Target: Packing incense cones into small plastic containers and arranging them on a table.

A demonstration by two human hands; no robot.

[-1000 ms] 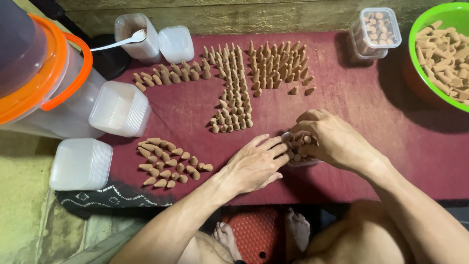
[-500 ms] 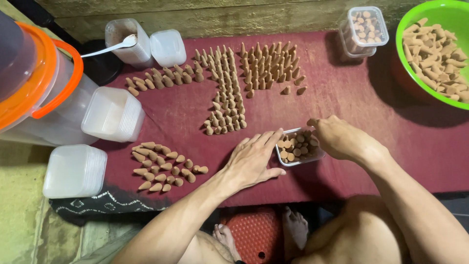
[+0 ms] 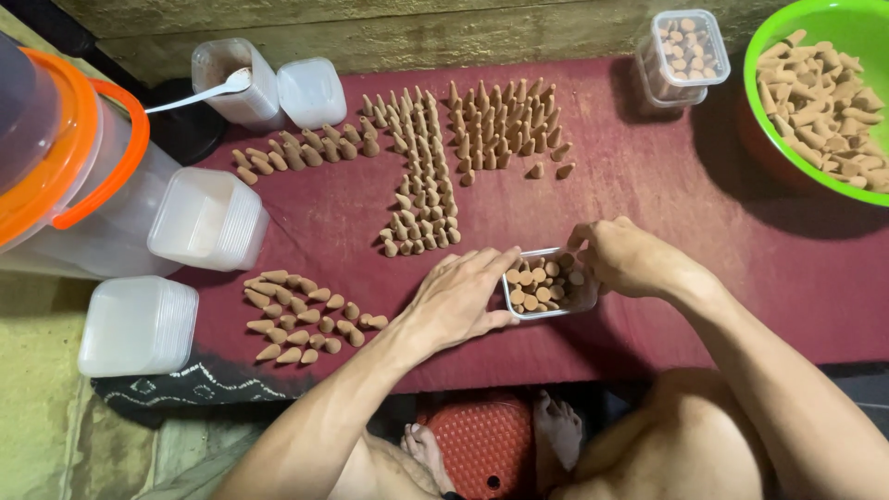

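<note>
While steadying the small clear plastic box (image 3: 548,284) near the front edge of the dark red table (image 3: 704,241), kept the left hand (image 3: 460,298) flat and spread, fingertips against the box's left wall. Right hand (image 3: 625,259) curled over the right rim, fingers pinched together as if on a cone; whether one was actually held, impossible to tell. Box sat between both hands, partly filled with brown incense cones (image 3: 537,282) standing on end. Judged light and thin-walled, likely to flex or slide if squeezed: best gripped by the two long sides, low down. Cones seemed dry, brittle, crumbly at the tips; best taken by the wide base. Rows of standing cones (image 3: 421,185) lay just beyond.
</note>
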